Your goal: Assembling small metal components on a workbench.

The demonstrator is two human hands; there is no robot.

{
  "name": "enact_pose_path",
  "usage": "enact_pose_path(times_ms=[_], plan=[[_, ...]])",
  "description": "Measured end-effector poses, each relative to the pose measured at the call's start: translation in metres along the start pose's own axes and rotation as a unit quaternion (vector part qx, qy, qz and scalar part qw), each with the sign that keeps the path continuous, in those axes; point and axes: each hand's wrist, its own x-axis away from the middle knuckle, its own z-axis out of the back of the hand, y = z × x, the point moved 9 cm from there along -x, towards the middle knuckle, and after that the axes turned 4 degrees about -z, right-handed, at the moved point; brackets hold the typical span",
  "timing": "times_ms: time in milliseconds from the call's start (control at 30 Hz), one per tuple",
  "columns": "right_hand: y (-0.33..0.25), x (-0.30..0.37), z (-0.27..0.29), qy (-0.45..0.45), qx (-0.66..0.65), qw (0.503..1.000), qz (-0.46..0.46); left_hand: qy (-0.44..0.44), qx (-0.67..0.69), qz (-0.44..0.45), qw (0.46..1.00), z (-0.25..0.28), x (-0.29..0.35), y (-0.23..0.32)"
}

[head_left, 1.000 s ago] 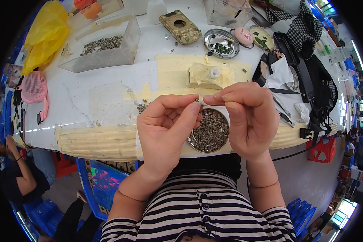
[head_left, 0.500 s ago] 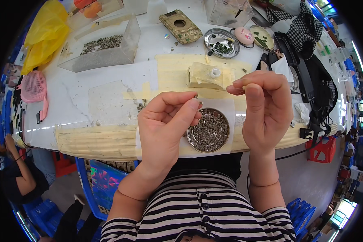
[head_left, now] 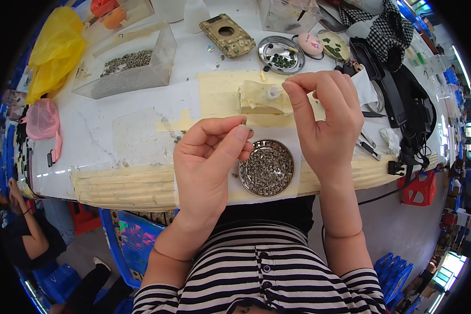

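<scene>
Because the left hand point(head_left: 212, 157) fingers pinch 1 tiny bead and the right hand point(head_left: 327, 118) fingers are pressed together on something too thin to see, a small slip could drop the bead into the round dish point(head_left: 267, 168).

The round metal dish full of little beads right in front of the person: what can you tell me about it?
The round metal dish is shallow, silvery and thin-rimmed, filled nearly level with small grey-brown metallic beads. It lies flat on a white sheet at the table's near edge, just ahead of the striped shirt. The left hand hovers at its left rim and the right hand is raised behind it; neither clearly touches it.
</scene>
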Motion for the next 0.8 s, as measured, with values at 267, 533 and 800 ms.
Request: enact_pose_path(times_ms=[267, 533, 800], plan=[[-0.018, 0.001, 0.029, 0.077, -0.039, 0.996, 0.008, 0.009, 0.005, -0.003, 1.0, 0.003, 0.003, 0.003], [-0.002, 0.011, 0.016, 0.027, -0.162, 0.983, -0.085, 0.009, 0.025, -0.008, 1.0, 0.001, 0.002, 0.002], [0.008, 0.013, 0.014, 0.031, -0.191, 0.974, -0.122, 0.009, 0.021, -0.019, 1.0, 0.0, 0.001, 0.003]])
